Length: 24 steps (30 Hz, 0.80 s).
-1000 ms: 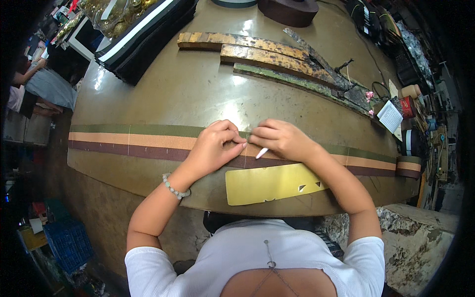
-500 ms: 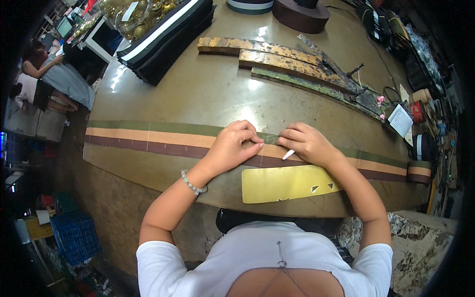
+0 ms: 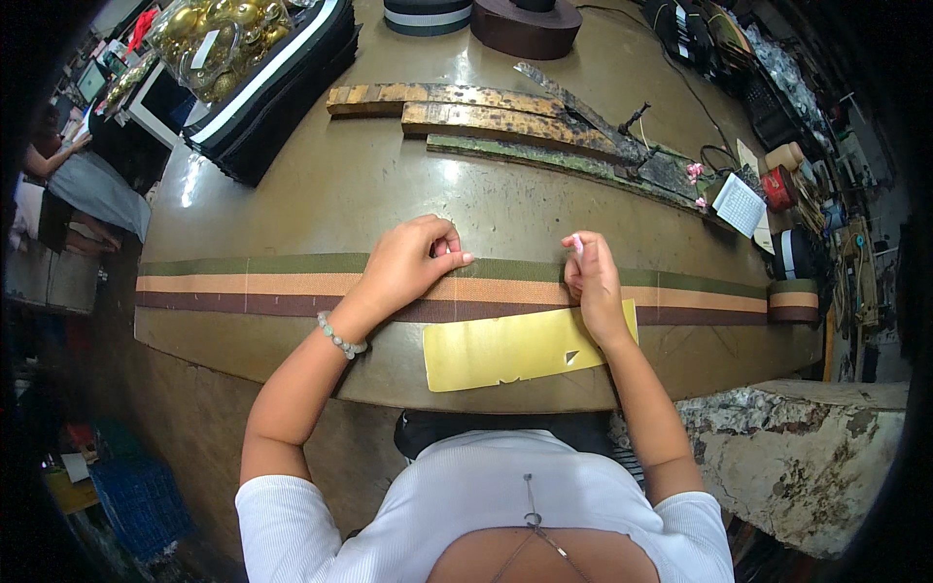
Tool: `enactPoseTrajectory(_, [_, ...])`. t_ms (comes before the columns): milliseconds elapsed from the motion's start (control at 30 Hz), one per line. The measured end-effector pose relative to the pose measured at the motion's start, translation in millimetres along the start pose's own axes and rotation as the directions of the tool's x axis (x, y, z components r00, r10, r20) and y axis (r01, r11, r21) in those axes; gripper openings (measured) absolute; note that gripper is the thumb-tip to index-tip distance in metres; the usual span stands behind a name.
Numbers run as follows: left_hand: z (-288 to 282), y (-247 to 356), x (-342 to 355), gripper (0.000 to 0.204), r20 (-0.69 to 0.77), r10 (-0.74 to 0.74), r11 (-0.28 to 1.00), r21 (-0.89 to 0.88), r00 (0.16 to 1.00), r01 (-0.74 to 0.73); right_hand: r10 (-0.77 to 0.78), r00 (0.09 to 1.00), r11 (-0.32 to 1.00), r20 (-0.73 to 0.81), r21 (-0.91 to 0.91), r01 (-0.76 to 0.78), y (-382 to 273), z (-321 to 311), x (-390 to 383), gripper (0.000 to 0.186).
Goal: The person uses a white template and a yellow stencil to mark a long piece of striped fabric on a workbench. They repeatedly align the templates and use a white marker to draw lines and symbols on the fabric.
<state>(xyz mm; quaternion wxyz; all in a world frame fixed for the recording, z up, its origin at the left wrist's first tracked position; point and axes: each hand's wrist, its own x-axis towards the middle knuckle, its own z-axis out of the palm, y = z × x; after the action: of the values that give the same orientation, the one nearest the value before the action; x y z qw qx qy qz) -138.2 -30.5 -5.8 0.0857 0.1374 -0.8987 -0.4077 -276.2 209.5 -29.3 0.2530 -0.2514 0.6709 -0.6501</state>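
A long webbing strap (image 3: pixel 515 290) with green, tan and maroon stripes lies across the table, with thin white lines across it. My left hand (image 3: pixel 413 257) rests on the strap, thumb and fingertips pinched near its green edge; whatever is in the pinch is too small to make out. Raised over the strap farther right, my right hand (image 3: pixel 596 282) is closed on a slim white stick (image 3: pixel 578 243), whose end shows by the fingertips. A yellow card (image 3: pixel 496 352) with a small triangular cutout lies on my side of the strap, partly under my right wrist.
The strap's roll (image 3: pixel 793 301) stands at the table's right end. Metal-and-wood bars (image 3: pixel 515 121) lie beyond the strap. Black strips (image 3: pixel 277 97), a bag of gold balls (image 3: pixel 219 39) and a brown roll (image 3: pixel 525 29) sit at the back. A person (image 3: pixel 92 189) is far left.
My right hand has lifted off the strap and turned upward, the white stick now pointing up. My left hand still pinches near the green edge. The whole view has shifted a little.
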Motion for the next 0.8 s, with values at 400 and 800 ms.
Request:
enactPoseTrajectory(400, [-3.9,-21.5,4.2,0.021,-0.065,0.16,0.968,-0.187,0.985,-0.17,-0.116,0.988,0.908,0.101,-0.393,0.147,-16.7,46.6,1.8,0.019])
enactPoseTrajectory(800, [-8.4,-34.1,1.1,0.028,0.03,0.213,0.933,-0.304,0.976,-0.195,-0.009,0.997,0.842,0.078,-0.538,0.05,-30.2,90.0,13.2,0.014])
